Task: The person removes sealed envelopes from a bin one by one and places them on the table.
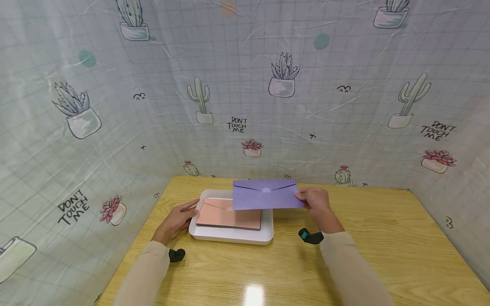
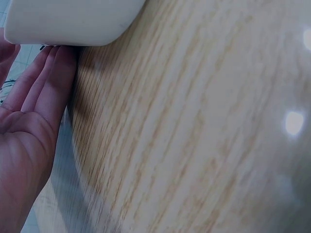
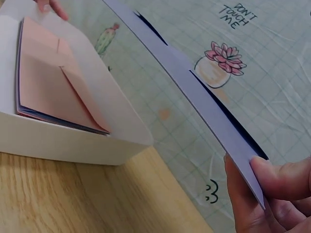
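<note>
My right hand (image 1: 315, 200) pinches the right end of a purple envelope (image 1: 264, 199) between thumb and fingers. This envelope is raised over the right part of a white tray (image 1: 237, 237), its flap side toward me. In the tray lies a stack of envelopes with a pink envelope (image 1: 226, 216) on top; in the right wrist view darker edges show beneath the pink envelope (image 3: 53, 73). My left hand (image 1: 179, 219) touches the tray's left side with its fingers extended. In the left wrist view, the fingertips are partly hidden behind the tray wall (image 2: 73, 24).
The tray stands on a wood-grain table (image 1: 375, 229), toward its back left. A cactus-patterned sheet (image 1: 237, 93) hangs behind the table and along both sides. Black devices are worn near both wrists, such as the right device (image 1: 311, 236).
</note>
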The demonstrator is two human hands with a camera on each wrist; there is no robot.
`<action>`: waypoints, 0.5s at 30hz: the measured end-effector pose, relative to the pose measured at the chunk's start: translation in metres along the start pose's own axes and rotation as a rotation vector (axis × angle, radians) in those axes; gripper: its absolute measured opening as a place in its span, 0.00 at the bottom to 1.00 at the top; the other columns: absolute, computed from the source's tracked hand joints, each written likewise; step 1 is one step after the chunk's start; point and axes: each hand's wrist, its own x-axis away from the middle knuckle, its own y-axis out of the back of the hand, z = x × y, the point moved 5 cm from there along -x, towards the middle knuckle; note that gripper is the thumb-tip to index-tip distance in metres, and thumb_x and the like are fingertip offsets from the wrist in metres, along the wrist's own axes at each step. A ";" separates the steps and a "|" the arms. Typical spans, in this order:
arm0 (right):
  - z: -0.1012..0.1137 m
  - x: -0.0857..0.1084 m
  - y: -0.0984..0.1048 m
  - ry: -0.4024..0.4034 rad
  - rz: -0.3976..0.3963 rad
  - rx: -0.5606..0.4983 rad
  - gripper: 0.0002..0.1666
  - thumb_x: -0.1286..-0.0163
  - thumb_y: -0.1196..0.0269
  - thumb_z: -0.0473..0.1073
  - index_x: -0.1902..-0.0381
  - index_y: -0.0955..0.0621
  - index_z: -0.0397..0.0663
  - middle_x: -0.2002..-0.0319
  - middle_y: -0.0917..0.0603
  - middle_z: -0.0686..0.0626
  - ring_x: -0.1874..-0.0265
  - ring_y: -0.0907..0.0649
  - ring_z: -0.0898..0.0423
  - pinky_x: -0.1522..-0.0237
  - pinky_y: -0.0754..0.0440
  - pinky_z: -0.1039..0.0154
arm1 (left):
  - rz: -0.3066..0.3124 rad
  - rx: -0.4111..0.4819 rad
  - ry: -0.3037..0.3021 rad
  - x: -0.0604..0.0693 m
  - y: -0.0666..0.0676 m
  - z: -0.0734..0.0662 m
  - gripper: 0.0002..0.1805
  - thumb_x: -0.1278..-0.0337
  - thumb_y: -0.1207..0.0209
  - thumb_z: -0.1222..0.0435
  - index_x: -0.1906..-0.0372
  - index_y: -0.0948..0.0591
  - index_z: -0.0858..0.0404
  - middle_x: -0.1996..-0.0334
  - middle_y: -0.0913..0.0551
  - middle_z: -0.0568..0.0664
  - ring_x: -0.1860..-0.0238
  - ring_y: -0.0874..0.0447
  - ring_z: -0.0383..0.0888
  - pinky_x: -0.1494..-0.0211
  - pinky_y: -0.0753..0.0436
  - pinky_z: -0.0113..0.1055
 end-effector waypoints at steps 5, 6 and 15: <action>0.001 -0.001 0.006 -0.015 -0.003 -0.014 0.13 0.37 0.28 0.29 0.53 0.11 0.35 0.72 0.16 0.55 0.73 0.18 0.61 0.72 0.16 0.71 | -0.016 0.007 0.023 -0.001 0.001 0.003 0.33 0.21 0.46 0.64 0.17 0.38 0.52 0.19 0.40 0.63 0.20 0.38 0.60 0.22 0.29 0.54; 0.002 -0.002 0.007 -0.015 -0.001 -0.014 0.13 0.36 0.28 0.29 0.53 0.11 0.35 0.72 0.16 0.55 0.73 0.18 0.61 0.72 0.16 0.71 | -0.022 0.010 0.024 -0.001 0.001 0.002 0.32 0.21 0.46 0.64 0.18 0.38 0.52 0.19 0.40 0.62 0.20 0.37 0.60 0.22 0.29 0.54; 0.010 -0.002 0.018 -0.009 -0.006 -0.024 0.13 0.35 0.29 0.28 0.52 0.11 0.34 0.74 0.16 0.57 0.76 0.18 0.63 0.73 0.17 0.71 | -0.006 0.009 0.005 0.001 0.000 -0.002 0.32 0.20 0.47 0.64 0.17 0.39 0.52 0.19 0.41 0.62 0.20 0.38 0.60 0.22 0.29 0.53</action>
